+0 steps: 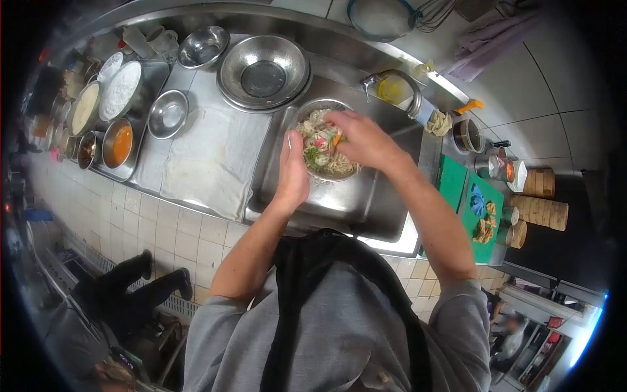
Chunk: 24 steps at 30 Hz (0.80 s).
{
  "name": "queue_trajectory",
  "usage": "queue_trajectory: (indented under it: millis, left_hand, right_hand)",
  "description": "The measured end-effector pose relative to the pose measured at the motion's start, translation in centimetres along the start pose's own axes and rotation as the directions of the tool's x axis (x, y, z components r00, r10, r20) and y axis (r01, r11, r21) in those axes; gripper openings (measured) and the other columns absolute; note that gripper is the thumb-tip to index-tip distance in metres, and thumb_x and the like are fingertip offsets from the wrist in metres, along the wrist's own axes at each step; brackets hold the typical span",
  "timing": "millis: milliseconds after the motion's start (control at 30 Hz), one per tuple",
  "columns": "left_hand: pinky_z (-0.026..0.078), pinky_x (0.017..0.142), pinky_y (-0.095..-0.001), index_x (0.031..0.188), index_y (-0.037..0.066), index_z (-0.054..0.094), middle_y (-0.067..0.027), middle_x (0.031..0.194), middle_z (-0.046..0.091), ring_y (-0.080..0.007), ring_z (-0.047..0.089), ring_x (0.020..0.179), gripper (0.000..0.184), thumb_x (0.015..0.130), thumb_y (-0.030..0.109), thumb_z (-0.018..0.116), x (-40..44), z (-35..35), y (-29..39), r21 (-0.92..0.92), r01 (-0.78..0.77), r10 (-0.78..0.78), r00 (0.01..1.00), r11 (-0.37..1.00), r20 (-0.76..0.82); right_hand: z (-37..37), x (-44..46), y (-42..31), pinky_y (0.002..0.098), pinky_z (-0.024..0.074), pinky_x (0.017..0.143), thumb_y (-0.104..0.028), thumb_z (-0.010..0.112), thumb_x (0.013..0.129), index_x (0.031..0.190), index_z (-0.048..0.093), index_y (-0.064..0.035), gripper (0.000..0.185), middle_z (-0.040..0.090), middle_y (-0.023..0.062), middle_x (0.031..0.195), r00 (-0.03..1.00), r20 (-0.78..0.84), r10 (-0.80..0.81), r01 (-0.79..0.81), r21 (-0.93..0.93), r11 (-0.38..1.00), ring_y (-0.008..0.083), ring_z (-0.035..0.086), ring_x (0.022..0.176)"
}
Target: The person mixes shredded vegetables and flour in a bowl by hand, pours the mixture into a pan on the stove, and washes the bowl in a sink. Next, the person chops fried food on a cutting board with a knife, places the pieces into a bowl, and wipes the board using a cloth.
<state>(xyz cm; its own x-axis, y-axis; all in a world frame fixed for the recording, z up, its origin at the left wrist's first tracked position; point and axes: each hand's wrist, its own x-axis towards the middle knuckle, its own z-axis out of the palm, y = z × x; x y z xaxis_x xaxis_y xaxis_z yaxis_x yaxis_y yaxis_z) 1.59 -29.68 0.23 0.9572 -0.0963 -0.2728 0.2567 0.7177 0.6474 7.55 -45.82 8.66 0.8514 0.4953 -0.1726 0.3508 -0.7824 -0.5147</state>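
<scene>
Over the steel sink [353, 204], head view: the metal bowl [332, 104] sits inside, its shredded food [315, 157] between both hands! Left hand [295, 170] upright at the rim, right hand [361, 140] fingers-down over the food; whether either pinches, I can't tell.

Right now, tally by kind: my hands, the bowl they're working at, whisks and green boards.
Hands: 2
Bowl at the hands: 1
Whisk: 1
Green boards: 2
Total: 6
</scene>
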Motion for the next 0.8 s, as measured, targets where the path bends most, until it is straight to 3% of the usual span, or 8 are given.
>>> queue_trajectory:
  millis: [100, 200, 300, 367, 500, 667, 733, 800]
  left_hand:
    - [0.047, 0.108, -0.0404, 0.146, 0.003, 0.039, -0.0134, 0.14, 0.052, -0.0229, 0.055, 0.127, 0.054, 0.111, 0.044, 0.032, 0.0, 0.5, 0.2, -0.046, 0.007, -0.008, 1.0, 0.999, -0.019]
    - [0.046, 0.109, -0.0405, 0.146, 0.003, 0.039, -0.0134, 0.14, 0.052, -0.0233, 0.055, 0.128, 0.054, 0.111, 0.044, 0.032, 0.0, 0.7, 0.3, -0.042, -0.018, 0.017, 1.0, 0.999, -0.019]
    - [0.043, 0.11, -0.0393, 0.147, 0.003, 0.038, -0.0128, 0.141, 0.052, -0.0229, 0.053, 0.129, 0.053, 0.111, 0.042, 0.032, 0.0, 0.7, -0.2, -0.057, -0.071, 0.069, 0.997, 0.996, -0.032]
    - [0.042, 0.11, -0.0384, 0.147, 0.003, 0.038, -0.0126, 0.14, 0.052, -0.0224, 0.052, 0.13, 0.053, 0.111, 0.042, 0.033, -0.1, 1.1, -0.6, 0.005, -0.118, 0.118, 0.993, 0.993, -0.031]
    - [0.04, 0.11, -0.0365, 0.147, 0.003, 0.038, -0.0122, 0.139, 0.052, -0.0209, 0.051, 0.129, 0.054, 0.111, 0.042, 0.035, -0.7, 2.3, -0.9, 0.151, -0.196, 0.205, 0.977, 0.969, -0.05]
    - [0.042, 0.109, -0.0379, 0.147, 0.003, 0.037, -0.0127, 0.14, 0.051, -0.0222, 0.051, 0.129, 0.055, 0.111, 0.044, 0.036, -0.7, 1.1, -0.7, 0.046, -0.112, 0.115, 0.991, 0.993, -0.073]
    - [0.035, 0.114, -0.0362, 0.154, -0.003, 0.027, -0.0175, 0.15, 0.042, -0.0239, 0.043, 0.137, 0.066, 0.11, 0.046, 0.035, -0.5, 0.8, -0.6, 0.051, -0.108, 0.111, 0.992, 0.993, -0.059]
    - [0.035, 0.114, -0.0364, 0.153, -0.003, 0.029, -0.0174, 0.148, 0.043, -0.0234, 0.044, 0.136, 0.066, 0.11, 0.046, 0.035, -0.4, 0.9, -0.3, 0.044, -0.111, 0.112, 0.993, 0.993, -0.041]
  right_hand:
    - [-1.5, -0.1, -0.8, 0.0442, 0.0506, 0.098, -0.01, 0.071, 0.079, 0.134, 0.055, -0.0056, 0.058, 0.064, 0.0233, 0.119, 0.998, -0.055, -0.02, 0.019, -0.013, 1.0, 0.0414, 0.062, 0.113]
    - [-2.3, -0.2, -1.9, 0.0431, 0.0502, 0.099, -0.011, 0.071, 0.082, 0.138, 0.052, -0.0042, 0.059, 0.062, 0.0248, 0.125, 0.992, -0.082, -0.093, 0.098, 0.055, 0.994, 0.0412, 0.061, 0.116]
    - [-1.4, -0.6, -3.2, 0.0436, 0.0492, 0.102, -0.014, 0.071, 0.084, 0.141, 0.049, -0.0045, 0.062, 0.056, 0.0252, 0.135, 1.0, -0.021, -0.01, 0.014, 0.169, 0.986, 0.0411, 0.057, 0.123]
    - [1.8, -0.8, -2.7, 0.045, 0.0481, 0.104, -0.016, 0.072, 0.086, 0.142, 0.048, -0.0065, 0.062, 0.05, 0.0243, 0.142, 0.975, -0.213, -0.07, 0.04, -0.144, 0.989, 0.0414, 0.052, 0.13]
    - [3.8, -0.1, -3.2, 0.0492, 0.0511, 0.1, -0.016, 0.07, 0.083, 0.139, 0.05, -0.0106, 0.059, 0.046, 0.0199, 0.147, 0.969, -0.246, 0.005, -0.056, -0.199, 0.978, 0.0415, 0.056, 0.124]
    - [-0.1, 0.4, -1.4, 0.0461, 0.0506, 0.099, -0.012, 0.069, 0.081, 0.13, 0.055, -0.0062, 0.051, 0.057, 0.0194, 0.127, 0.994, -0.036, 0.107, -0.108, -0.044, 0.993, 0.0382, 0.059, 0.117]
    - [-1.0, 0.3, -1.9, 0.0444, 0.05, 0.1, -0.014, 0.071, 0.081, 0.132, 0.054, -0.0055, 0.054, 0.057, 0.0201, 0.128, 0.996, -0.04, 0.077, -0.075, 0.052, 0.996, 0.0372, 0.059, 0.118]
    - [-1.6, -0.1, -2.3, 0.0427, 0.0493, 0.101, -0.016, 0.072, 0.082, 0.135, 0.053, -0.0048, 0.057, 0.057, 0.0208, 0.129, 0.997, -0.056, 0.056, -0.047, 0.148, 0.988, 0.0363, 0.059, 0.119]
